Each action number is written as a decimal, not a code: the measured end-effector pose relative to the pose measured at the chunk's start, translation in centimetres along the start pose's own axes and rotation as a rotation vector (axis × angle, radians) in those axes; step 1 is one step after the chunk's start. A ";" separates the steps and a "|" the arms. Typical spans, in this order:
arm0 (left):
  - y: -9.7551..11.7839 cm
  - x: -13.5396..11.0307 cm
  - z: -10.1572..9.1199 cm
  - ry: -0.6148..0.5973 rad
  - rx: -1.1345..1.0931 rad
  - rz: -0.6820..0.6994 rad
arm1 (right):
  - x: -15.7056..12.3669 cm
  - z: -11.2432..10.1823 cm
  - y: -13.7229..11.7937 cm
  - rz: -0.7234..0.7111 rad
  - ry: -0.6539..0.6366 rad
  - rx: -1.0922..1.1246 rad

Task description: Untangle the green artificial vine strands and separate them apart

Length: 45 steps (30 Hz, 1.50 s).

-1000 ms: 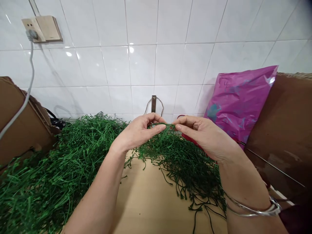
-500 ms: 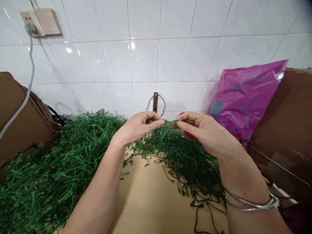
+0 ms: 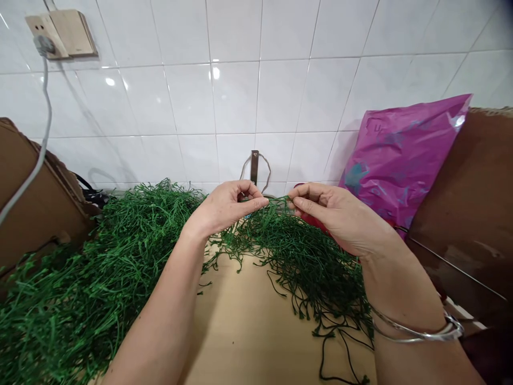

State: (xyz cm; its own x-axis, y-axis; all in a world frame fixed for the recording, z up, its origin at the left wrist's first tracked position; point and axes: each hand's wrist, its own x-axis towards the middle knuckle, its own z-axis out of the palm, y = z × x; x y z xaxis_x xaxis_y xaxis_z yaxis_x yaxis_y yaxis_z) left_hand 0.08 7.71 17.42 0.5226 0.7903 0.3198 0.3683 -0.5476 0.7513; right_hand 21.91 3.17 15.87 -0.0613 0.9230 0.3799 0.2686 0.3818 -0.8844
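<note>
A tangled mass of thin green artificial vine strands lies in a large heap (image 3: 88,289) at the left, and a looser bunch (image 3: 304,262) spreads over a pale wooden board (image 3: 248,331). My left hand (image 3: 226,206) and my right hand (image 3: 332,216) meet above the bunch. Each pinches green strands between thumb and fingers, with a short stretch of strand running between the fingertips. A silver bangle (image 3: 417,331) circles my right wrist. Dark thin strand ends (image 3: 340,355) trail over the board's near part.
A brown cardboard sheet (image 3: 460,203) and a pink-purple plastic bag (image 3: 401,155) lean at the right. Cardboard (image 3: 36,198) stands at the left. A grey cable (image 3: 44,107) hangs from a wall socket (image 3: 60,35) on white tiles. A red item (image 3: 315,224) sits behind my right hand.
The wall and socket sit a little higher in the view than before. Both hands stay together on the strands, with only slight finger movement.
</note>
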 end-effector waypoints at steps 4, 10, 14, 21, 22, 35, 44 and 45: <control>0.2 0.0 0.3 0.026 0.010 -0.014 | -0.1 -0.1 -0.2 0.017 -0.014 -0.015; 0.4 0.1 0.7 0.053 0.051 -0.022 | -0.2 0.3 -0.4 0.053 -0.043 0.018; 0.4 0.2 0.7 0.041 0.037 0.004 | -0.2 0.3 -0.4 0.064 -0.007 -0.027; 0.3 0.0 0.8 0.040 -0.002 0.018 | -0.1 0.2 0.1 0.084 -0.003 -0.110; 0.3 0.0 0.9 0.027 -0.020 0.022 | -0.1 0.3 0.2 0.085 0.016 -0.091; 1.1 -0.1 2.6 0.031 0.105 0.060 | 0.6 0.7 1.6 0.029 0.129 -0.532; 2.2 -0.2 5.4 0.014 0.171 0.044 | 1.8 1.8 3.8 0.212 0.330 -0.976; 2.6 -0.5 5.2 -0.012 0.133 0.056 | 1.9 1.3 4.2 0.251 0.347 -0.982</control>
State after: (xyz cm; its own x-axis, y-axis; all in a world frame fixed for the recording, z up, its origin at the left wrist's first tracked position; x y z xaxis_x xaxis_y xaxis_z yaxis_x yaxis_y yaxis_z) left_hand 4.79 4.45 16.21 0.5545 0.7542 0.3517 0.4366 -0.6234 0.6486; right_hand 21.70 6.62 12.51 0.3382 0.8467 0.4106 0.9008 -0.1651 -0.4016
